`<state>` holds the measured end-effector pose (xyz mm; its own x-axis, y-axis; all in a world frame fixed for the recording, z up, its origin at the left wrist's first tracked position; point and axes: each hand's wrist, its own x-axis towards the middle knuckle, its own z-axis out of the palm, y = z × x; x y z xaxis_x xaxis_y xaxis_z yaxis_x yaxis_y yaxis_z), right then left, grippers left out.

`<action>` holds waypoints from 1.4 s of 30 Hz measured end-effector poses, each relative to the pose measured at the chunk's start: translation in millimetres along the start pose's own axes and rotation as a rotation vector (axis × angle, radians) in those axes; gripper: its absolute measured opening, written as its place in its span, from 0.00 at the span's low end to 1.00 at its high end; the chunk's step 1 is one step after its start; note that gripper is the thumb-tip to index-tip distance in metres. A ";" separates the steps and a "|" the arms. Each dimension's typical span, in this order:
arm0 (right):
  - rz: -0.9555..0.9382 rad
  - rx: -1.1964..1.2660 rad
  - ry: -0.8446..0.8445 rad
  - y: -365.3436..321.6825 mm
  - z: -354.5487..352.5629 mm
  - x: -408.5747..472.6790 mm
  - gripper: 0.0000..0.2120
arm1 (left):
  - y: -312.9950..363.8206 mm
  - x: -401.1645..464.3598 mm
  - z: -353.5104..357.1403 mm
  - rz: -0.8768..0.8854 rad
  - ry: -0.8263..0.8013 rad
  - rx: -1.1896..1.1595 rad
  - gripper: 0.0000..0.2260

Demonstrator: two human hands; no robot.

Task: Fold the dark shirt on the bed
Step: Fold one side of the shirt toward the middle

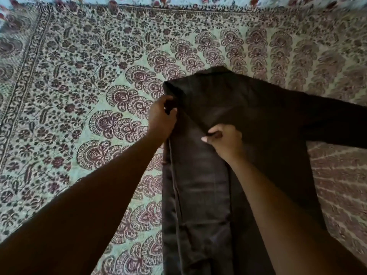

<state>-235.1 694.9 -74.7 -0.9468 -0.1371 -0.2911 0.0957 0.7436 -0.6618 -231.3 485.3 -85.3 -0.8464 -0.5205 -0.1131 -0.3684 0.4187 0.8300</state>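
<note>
Pinching the dark shirt (228, 100), left hand (161, 116) at its edge, right hand (225, 139) mid-fold; bedspread (79, 86) lies open leftward.

Two bare forearms come into view from the bottom edge, each ending in an uncovered hand: the left hand (161, 116) and the right hand (225, 140). No sleeve, cuff, watch, ring or bracelet shows on either (the upper arms lie outside the picture). A pale thumbnail shows on the right hand.
</note>
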 end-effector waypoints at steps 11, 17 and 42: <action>0.040 0.025 0.033 23.2 -1.8 -0.3 0.07 | 25.9 49.5 20.1 -0.236 0.060 -0.191 0.22; 0.120 0.052 0.088 22.0 5.5 2.6 0.07 | 24.7 56.2 29.4 -0.334 0.126 -0.248 0.18; -0.545 -0.563 0.140 49.8 46.0 -57.2 0.17 | -46.5 -44.2 -11.4 0.562 -0.418 0.790 0.29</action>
<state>-162.1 709.6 -122.9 -0.8493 -0.5207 0.0873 -0.5259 0.8199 -0.2261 -172.4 480.4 -112.7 -0.9830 0.1333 -0.1266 0.0989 0.9639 0.2471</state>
